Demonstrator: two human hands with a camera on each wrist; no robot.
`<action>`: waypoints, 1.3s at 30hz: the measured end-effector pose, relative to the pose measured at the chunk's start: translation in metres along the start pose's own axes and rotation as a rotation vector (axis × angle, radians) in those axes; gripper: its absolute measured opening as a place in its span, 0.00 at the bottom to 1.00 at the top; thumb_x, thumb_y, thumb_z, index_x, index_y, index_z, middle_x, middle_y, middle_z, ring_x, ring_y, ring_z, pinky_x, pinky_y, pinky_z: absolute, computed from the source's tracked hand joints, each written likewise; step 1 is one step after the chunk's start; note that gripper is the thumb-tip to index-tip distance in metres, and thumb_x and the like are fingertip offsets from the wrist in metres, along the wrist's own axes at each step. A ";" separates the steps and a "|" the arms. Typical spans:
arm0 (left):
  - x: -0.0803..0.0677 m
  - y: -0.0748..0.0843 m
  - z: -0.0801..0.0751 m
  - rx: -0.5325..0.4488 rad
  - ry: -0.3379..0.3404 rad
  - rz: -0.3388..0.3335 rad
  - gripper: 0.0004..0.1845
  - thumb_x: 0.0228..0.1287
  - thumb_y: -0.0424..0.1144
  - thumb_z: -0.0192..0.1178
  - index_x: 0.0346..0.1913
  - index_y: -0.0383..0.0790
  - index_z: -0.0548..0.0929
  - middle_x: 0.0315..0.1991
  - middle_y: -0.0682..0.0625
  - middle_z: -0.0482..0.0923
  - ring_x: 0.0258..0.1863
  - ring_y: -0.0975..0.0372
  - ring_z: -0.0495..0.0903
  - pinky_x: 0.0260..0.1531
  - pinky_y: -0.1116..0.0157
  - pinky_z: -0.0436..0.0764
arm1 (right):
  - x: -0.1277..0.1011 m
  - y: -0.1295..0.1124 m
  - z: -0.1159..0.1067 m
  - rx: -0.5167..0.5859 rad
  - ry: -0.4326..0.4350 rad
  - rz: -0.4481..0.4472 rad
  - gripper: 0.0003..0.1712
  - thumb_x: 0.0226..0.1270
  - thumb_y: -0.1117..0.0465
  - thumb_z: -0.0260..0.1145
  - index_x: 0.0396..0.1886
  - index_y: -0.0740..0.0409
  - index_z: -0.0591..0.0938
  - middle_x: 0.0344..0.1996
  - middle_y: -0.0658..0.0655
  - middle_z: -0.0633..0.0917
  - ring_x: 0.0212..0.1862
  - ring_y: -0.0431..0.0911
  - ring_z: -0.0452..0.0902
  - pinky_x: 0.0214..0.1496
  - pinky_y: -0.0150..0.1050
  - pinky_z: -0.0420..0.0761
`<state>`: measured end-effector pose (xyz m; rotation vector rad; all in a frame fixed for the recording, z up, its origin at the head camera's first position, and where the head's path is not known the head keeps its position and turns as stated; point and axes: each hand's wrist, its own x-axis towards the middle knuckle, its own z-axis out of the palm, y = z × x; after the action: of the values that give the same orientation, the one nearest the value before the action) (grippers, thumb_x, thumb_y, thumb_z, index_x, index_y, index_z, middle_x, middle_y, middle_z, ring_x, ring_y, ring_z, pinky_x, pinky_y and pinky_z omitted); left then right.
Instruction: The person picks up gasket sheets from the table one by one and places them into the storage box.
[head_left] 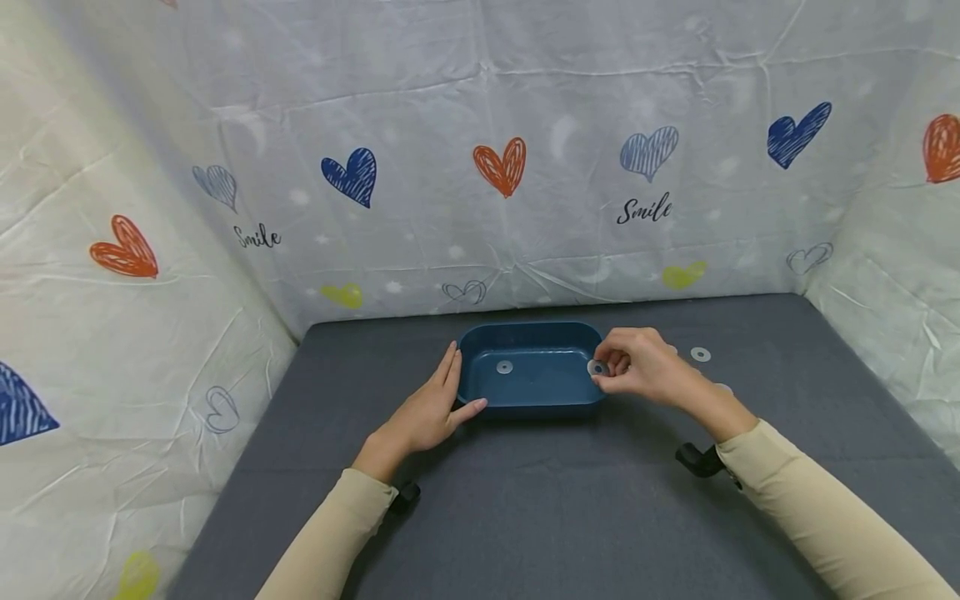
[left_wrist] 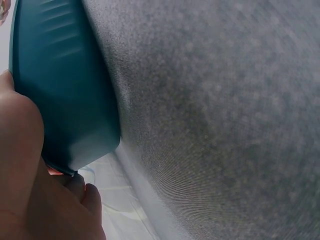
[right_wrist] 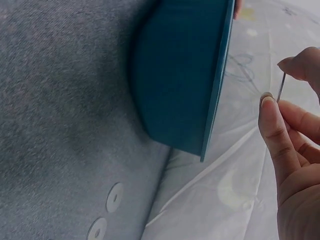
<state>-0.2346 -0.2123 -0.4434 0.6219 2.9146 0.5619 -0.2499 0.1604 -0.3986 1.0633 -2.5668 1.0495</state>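
While I watch from the head view, I read the moment like this.

Work in hand: moving flat metal washers from the grey mat point(head_left: 525, 500) into the blue tray point(head_left: 525, 400), as far as I can judge.

Done: one washer in the tray point(head_left: 504, 367) lies flat on the tray floor, left of centre.

In progress: my right hand point(head_left: 637, 367) pinches a held washer point(head_left: 597, 367) between thumb and fingertips, just over the tray's right rim; the right wrist view shows it edge-on, thin, clear of the tray wall.

Left: a loose washer point(head_left: 701, 354) sits on the mat, right of the tray, and the right wrist view shows two washers side by side there. I count at least two to go.

Left hand point(head_left: 431, 408): fingers straight, resting flat against the tray's left end, thumb along the near wall; steadying, gripping nothing.

Progress: early to middling, I'd say.
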 end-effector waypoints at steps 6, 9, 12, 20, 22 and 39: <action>0.000 -0.001 0.001 0.009 0.014 0.011 0.55 0.73 0.72 0.45 0.83 0.35 0.38 0.84 0.42 0.29 0.81 0.48 0.46 0.75 0.46 0.59 | 0.007 -0.002 0.005 0.014 0.005 -0.021 0.08 0.57 0.67 0.77 0.36 0.59 0.87 0.30 0.50 0.84 0.29 0.37 0.79 0.33 0.35 0.83; 0.000 -0.001 0.002 0.006 0.019 0.020 0.55 0.73 0.71 0.46 0.82 0.34 0.38 0.84 0.41 0.29 0.81 0.48 0.45 0.75 0.46 0.58 | 0.010 -0.003 0.007 0.020 0.000 -0.024 0.08 0.58 0.67 0.77 0.37 0.59 0.87 0.30 0.51 0.83 0.29 0.37 0.79 0.33 0.36 0.82; 0.000 -0.002 0.002 0.000 0.016 0.027 0.55 0.73 0.71 0.45 0.82 0.33 0.38 0.84 0.41 0.29 0.82 0.49 0.43 0.75 0.47 0.57 | 0.014 -0.003 0.010 0.025 -0.006 -0.018 0.08 0.58 0.66 0.77 0.37 0.58 0.87 0.30 0.51 0.83 0.30 0.37 0.79 0.34 0.36 0.83; -0.001 -0.003 0.003 0.003 0.018 0.025 0.55 0.73 0.71 0.45 0.82 0.33 0.39 0.84 0.41 0.30 0.82 0.50 0.43 0.75 0.47 0.57 | 0.027 -0.005 0.018 0.015 -0.014 -0.036 0.07 0.59 0.65 0.77 0.37 0.58 0.87 0.30 0.51 0.83 0.30 0.38 0.79 0.33 0.35 0.82; -0.001 -0.002 0.002 0.002 0.016 0.024 0.55 0.73 0.71 0.45 0.82 0.33 0.39 0.84 0.41 0.29 0.82 0.50 0.43 0.75 0.47 0.57 | 0.030 -0.005 0.020 0.013 -0.012 -0.049 0.08 0.58 0.65 0.77 0.37 0.59 0.88 0.30 0.51 0.83 0.30 0.38 0.80 0.33 0.35 0.83; 0.000 -0.001 0.001 0.000 0.006 0.012 0.55 0.73 0.71 0.46 0.82 0.33 0.38 0.84 0.41 0.29 0.82 0.49 0.43 0.75 0.47 0.57 | 0.048 -0.013 0.043 0.035 -0.029 -0.089 0.08 0.59 0.66 0.76 0.38 0.63 0.87 0.31 0.54 0.85 0.31 0.41 0.81 0.35 0.35 0.83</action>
<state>-0.2345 -0.2130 -0.4446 0.6393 2.9182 0.5658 -0.2717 0.0980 -0.4038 1.1979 -2.5065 1.0688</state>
